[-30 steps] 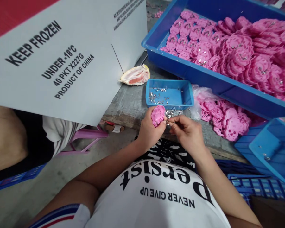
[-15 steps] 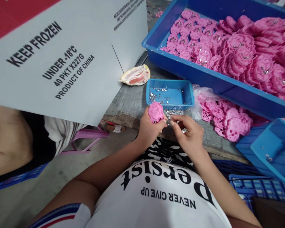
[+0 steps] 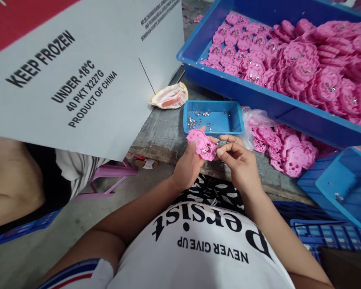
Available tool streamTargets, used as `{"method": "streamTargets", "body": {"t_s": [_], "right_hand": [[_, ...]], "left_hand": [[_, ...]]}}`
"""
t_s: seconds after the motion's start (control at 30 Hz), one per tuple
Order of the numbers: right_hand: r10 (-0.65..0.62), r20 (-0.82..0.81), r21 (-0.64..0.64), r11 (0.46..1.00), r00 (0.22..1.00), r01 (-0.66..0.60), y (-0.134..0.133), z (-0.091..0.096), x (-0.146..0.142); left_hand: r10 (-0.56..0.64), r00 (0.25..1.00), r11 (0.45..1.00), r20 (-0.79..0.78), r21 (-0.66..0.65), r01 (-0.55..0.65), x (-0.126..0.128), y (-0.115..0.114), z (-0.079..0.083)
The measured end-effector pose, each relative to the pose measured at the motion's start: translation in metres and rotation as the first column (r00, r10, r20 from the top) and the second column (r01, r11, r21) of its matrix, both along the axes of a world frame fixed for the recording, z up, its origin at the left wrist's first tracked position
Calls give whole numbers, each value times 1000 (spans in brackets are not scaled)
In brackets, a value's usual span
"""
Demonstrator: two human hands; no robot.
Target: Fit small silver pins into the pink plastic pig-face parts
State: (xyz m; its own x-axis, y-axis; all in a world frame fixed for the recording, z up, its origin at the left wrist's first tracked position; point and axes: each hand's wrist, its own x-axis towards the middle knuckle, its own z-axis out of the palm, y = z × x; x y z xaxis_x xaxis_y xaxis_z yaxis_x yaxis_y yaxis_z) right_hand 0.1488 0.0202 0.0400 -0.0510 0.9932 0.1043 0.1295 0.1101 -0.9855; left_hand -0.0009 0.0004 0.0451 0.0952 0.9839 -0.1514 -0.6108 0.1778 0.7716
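My left hand (image 3: 186,164) is closed on a pink plastic piece (image 3: 201,143) with a scalloped edge and small shiny metal bits on its lower right part. My right hand (image 3: 242,160) is in a pinch at the right edge of that piece; whatever lies between the fingertips is too small to make out. Just beyond both hands stands a small blue tray (image 3: 212,105) holding scattered tiny metal parts (image 3: 193,122). More of these metal bits lie on the table edge, mostly hidden behind my right fingers.
A large blue bin (image 3: 228,86) at the upper right holds many pink pieces (image 3: 301,60). More pink pieces (image 3: 293,154) lie by a clear plastic bag (image 3: 254,120). A blue container (image 3: 333,180) tilts at right. Left are a white carton (image 3: 108,100), fruit wedge (image 3: 170,96) and someone's arm (image 3: 13,180).
The pink piece has turned in my left hand, so its metal-dotted part faces right. My right hand has come from the loose metal bits to the piece's edge.
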Motion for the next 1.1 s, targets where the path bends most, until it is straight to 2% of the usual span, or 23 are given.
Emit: {"method": "streamTargets", "body": {"t_s": [0.2, 0.5, 0.7, 0.83, 0.93, 1.0, 1.1], "right_hand": [[12, 0, -9, 1000, 1000, -12, -2, -4, -7], [4, -71, -27, 1000, 997, -6, -4, -3, -11], [-7, 5, 7, 1000, 1000, 7, -5, -7, -12], [-82, 117, 121, 990, 990, 68, -5, -9, -16], [-106, 117, 159, 983, 987, 86, -5, -10, -17], [-113, 106, 155, 983, 988, 96, -5, -12, -16], [-119, 94, 144, 984, 988, 104, -6, -17, -9]], "left_hand": [[7, 993, 999, -121, 48, -1, 5, -2, -1], [30, 995, 997, -97, 73, -23, 8, -5, -2], [0, 997, 998, -73, 70, 6, 8, -4, -4], [-7, 999, 999, -42, 38, 9, 8, -3, -6], [7, 1000, 1000, -2, 7, -7, 6, 0, -6], [7, 1000, 998, 14, -59, -6, 3, 2, -7], [-50, 997, 982, 51, -182, 59, -5, 4, -9]]}}
